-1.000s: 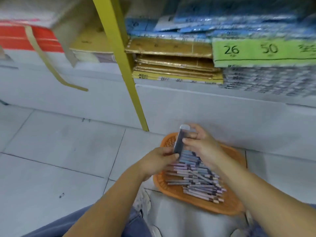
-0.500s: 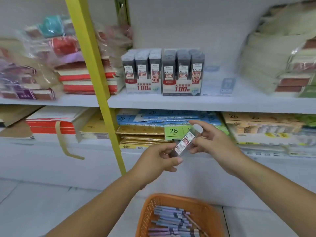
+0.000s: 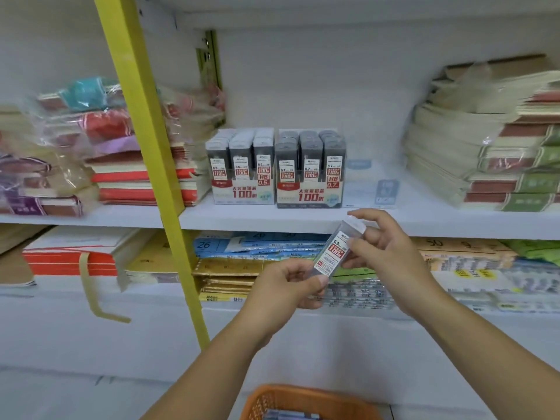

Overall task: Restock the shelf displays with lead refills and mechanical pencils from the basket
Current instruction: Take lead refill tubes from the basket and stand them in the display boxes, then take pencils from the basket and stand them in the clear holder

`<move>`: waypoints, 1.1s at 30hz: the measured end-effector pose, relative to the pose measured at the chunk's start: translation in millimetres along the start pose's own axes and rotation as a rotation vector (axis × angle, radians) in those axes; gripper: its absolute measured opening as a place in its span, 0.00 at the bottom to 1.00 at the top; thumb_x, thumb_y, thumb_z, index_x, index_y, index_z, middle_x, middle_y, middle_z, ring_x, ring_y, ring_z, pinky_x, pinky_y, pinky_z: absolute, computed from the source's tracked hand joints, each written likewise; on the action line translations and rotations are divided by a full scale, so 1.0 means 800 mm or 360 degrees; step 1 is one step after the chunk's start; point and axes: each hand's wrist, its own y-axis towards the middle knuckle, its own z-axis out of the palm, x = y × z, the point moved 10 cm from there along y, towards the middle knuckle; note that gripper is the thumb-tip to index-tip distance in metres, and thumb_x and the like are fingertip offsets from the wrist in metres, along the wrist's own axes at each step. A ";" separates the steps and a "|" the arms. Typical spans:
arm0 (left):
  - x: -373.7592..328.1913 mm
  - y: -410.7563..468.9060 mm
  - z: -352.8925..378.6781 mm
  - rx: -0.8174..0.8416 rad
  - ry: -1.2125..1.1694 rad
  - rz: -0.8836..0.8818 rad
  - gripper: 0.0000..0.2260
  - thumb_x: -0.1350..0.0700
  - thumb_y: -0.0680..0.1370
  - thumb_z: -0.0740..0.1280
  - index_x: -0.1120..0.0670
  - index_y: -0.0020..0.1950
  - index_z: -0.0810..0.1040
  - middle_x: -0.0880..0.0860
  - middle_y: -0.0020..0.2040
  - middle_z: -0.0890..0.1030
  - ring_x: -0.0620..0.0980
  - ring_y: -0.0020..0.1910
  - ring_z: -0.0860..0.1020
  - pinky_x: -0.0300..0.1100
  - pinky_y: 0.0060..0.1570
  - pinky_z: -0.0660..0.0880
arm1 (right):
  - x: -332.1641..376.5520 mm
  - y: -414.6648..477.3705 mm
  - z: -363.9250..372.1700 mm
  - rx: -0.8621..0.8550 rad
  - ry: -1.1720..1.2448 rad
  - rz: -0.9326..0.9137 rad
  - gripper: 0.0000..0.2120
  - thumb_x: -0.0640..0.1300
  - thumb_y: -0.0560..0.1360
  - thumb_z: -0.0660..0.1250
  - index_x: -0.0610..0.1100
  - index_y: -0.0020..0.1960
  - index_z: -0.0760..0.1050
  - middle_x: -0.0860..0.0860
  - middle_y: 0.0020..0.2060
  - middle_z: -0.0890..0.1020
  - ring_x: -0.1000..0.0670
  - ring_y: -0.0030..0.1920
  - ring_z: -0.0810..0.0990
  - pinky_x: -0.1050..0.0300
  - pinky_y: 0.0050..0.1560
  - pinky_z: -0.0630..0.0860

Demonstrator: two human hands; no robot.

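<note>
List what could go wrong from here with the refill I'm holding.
1. Wrong box: the refill reads 0.5, yet it is held nearest the 0.7 box; the 0.5 box stands further left.
2. Both boxes' front rows look full, so pushing it in may jam or tip them.
3. The left hand and right hand grip only its ends; a slip could drop it toward the basket.
</note>
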 end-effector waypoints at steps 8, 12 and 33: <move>-0.123 0.019 -0.105 -0.0831 0.0954 0.0719 0.18 0.54 0.79 0.69 0.46 0.69 0.76 0.42 0.64 0.74 0.40 0.64 0.71 0.38 0.66 0.67 | 0.152 0.074 0.048 -0.0014 -0.0244 -0.0648 0.16 0.37 0.75 0.70 0.57 0.51 0.72 0.52 0.48 0.85 0.53 0.47 0.85 0.58 0.43 0.81; -0.146 0.030 -0.143 -0.1074 0.1491 0.0892 0.26 0.54 0.79 0.69 0.53 0.76 0.67 0.52 0.78 0.64 0.52 0.77 0.58 0.45 0.74 0.55 | 0.217 0.114 0.096 -0.0013 -0.0718 -0.0995 0.17 0.41 0.75 0.71 0.60 0.49 0.68 0.57 0.44 0.82 0.59 0.45 0.82 0.62 0.46 0.79; -0.116 0.052 -0.145 -0.0903 0.1545 0.0978 0.29 0.51 0.81 0.64 0.50 0.81 0.58 0.49 0.82 0.51 0.48 0.81 0.45 0.46 0.78 0.47 | 0.173 0.179 0.157 0.0068 -0.2010 -0.0823 0.14 0.53 0.80 0.61 0.55 0.63 0.78 0.53 0.58 0.78 0.50 0.61 0.67 0.55 0.58 0.64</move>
